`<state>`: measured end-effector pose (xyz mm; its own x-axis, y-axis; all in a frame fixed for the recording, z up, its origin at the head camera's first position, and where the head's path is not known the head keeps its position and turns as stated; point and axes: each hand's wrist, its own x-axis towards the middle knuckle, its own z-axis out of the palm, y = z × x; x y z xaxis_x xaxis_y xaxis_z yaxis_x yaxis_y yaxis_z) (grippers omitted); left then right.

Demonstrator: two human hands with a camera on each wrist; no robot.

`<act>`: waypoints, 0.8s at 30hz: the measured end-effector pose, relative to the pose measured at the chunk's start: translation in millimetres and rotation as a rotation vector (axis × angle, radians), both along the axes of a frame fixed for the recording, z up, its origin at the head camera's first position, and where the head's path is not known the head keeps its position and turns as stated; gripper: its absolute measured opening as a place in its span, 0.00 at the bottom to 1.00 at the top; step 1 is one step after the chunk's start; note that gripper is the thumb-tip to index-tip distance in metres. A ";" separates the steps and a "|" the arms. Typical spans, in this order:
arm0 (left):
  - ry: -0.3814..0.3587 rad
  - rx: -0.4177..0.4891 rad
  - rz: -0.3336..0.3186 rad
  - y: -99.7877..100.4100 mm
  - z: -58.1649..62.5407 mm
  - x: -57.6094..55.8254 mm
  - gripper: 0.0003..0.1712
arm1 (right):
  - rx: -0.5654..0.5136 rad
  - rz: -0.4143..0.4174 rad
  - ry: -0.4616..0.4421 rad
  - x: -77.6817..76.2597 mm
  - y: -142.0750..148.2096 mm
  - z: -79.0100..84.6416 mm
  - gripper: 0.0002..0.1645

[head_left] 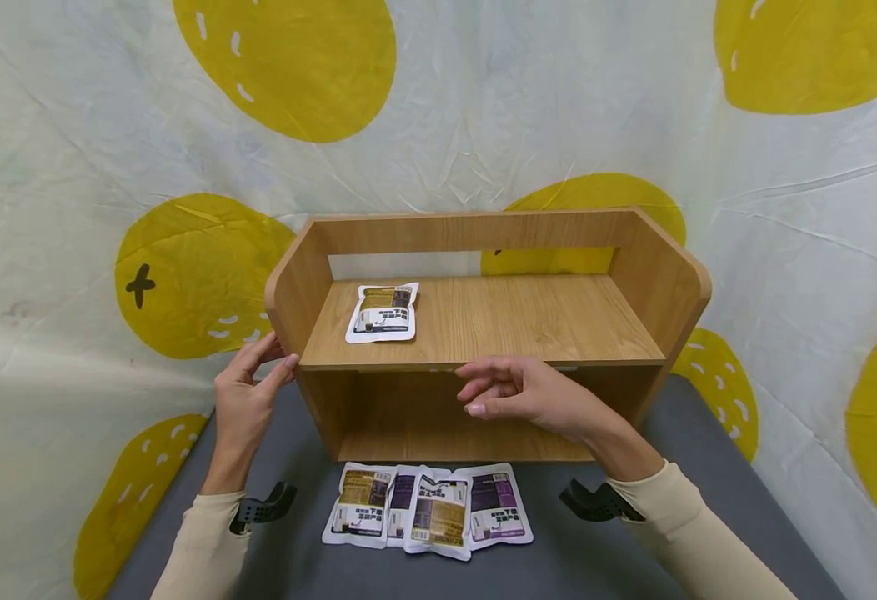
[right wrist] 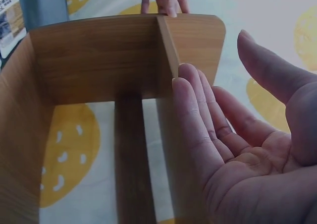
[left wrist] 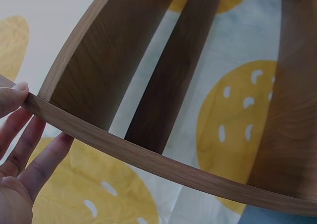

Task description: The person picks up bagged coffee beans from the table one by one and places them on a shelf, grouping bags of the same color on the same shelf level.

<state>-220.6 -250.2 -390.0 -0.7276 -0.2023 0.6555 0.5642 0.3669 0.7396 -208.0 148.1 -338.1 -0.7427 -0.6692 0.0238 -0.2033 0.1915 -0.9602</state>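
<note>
A two-tier wooden shelf (head_left: 483,364) stands on the dark table. My left hand (head_left: 247,392) pinches the front edge of its left side panel; in the left wrist view the thumb (left wrist: 11,97) and fingertips lie on either side of that wood. My right hand (head_left: 532,396) is in front of the middle board, fingers loosely bent and holding nothing; whether its fingertips touch the board edge (right wrist: 170,50) I cannot tell. On the upper board, at the left, lies a white-edged pouch with a brown and white label (head_left: 383,313).
Several similar pouches lie overlapped on the table before the shelf, among them a brown-labelled one (head_left: 438,515) on top and a purple-labelled one (head_left: 494,504) at the right. A pale curtain (head_left: 446,100) with yellow fruit prints hangs behind.
</note>
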 end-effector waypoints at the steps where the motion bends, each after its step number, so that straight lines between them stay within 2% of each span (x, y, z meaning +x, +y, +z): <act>1: 0.001 -0.001 0.001 -0.2 0.3 0.0 0.30 | 0.001 0.003 0.003 0.7 0.2 -2.7 0.33; 6: 0.010 -0.001 -0.012 -1.4 0.1 -0.6 0.30 | 0.010 -0.003 0.003 5.1 0.9 -19.1 0.33; 18: 0.007 -0.007 -0.009 -0.6 -0.9 0.8 0.30 | -0.036 -0.056 -0.085 6.6 3.5 -69.6 0.34; 24: 0.005 -0.006 -0.008 -0.8 -0.4 0.7 0.30 | -0.061 -0.084 -0.125 6.5 4.6 -90.5 0.39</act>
